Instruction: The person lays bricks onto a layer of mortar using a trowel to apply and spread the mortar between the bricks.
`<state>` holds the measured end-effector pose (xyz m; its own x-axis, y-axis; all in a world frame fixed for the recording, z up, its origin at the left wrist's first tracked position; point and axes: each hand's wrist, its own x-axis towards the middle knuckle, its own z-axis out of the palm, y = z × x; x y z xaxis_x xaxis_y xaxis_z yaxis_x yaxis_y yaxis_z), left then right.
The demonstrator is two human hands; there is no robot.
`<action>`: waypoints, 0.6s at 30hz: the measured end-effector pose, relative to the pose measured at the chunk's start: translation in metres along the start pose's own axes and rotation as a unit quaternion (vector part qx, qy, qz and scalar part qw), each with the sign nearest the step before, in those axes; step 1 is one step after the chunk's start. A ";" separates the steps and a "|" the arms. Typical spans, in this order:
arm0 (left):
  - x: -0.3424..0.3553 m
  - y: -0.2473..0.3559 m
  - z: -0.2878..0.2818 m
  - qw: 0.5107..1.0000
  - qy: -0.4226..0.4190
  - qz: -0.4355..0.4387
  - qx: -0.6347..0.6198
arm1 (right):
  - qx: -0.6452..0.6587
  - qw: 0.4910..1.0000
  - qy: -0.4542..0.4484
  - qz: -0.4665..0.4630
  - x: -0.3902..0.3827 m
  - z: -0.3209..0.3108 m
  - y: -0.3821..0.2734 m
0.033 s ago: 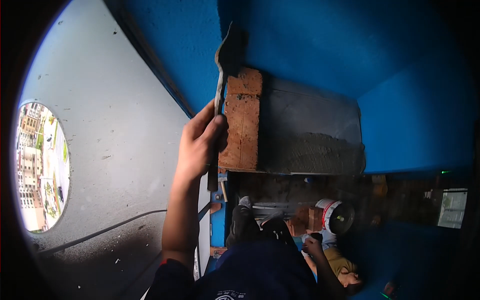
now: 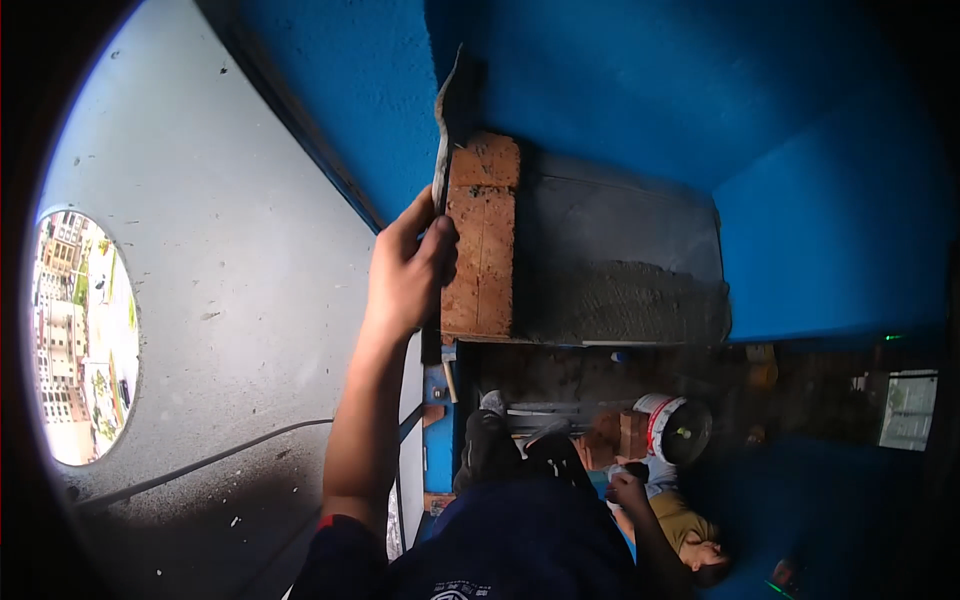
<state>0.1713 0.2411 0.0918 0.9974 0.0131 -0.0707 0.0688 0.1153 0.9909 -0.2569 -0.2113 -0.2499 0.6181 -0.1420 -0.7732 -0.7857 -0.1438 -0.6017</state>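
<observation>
My left hand, raised in front of me, is closed around a long, narrow masonry blade with a wavy tip. The blade is seen edge-on, with its far end up against the blue wall. Its handle end sticks out below my fist. Right beside it are orange-red bricks with a seam of mortar, along the left end of a grey mortar surface. Low on the right, my right hand has its fingers curled near something pale. What it holds is too small and dark to make out.
A grey panel with a round opening stands at left. Blue walls enclose the mortar surface. Below are a wooden-handled hammer, stacked bricks and a white-and-red bucket. A person in an olive shirt is at lower right.
My left hand and the masonry blade's handle have moved slightly upward along the bricks. The view has shifted a little. My right hand stays in nearly the same place.
</observation>
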 end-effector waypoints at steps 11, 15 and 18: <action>-0.068 -0.022 0.073 0.983 -0.015 0.003 -0.180 | 0.071 0.997 -0.022 -0.009 -0.037 0.052 -0.130; -0.123 -0.064 0.106 0.947 -0.140 -0.144 -0.252 | 0.174 0.963 -0.059 -0.200 -0.077 0.081 -0.216; -0.166 -0.102 0.159 0.937 -0.197 -0.223 -0.181 | 0.106 0.927 -0.078 -0.352 -0.092 0.070 -0.258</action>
<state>0.0020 0.0694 0.0206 0.8067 -0.4758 -0.3504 0.5399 0.3526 0.7643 -0.1127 -0.0926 -0.0374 0.9812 0.0594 -0.1834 -0.1864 0.0508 -0.9812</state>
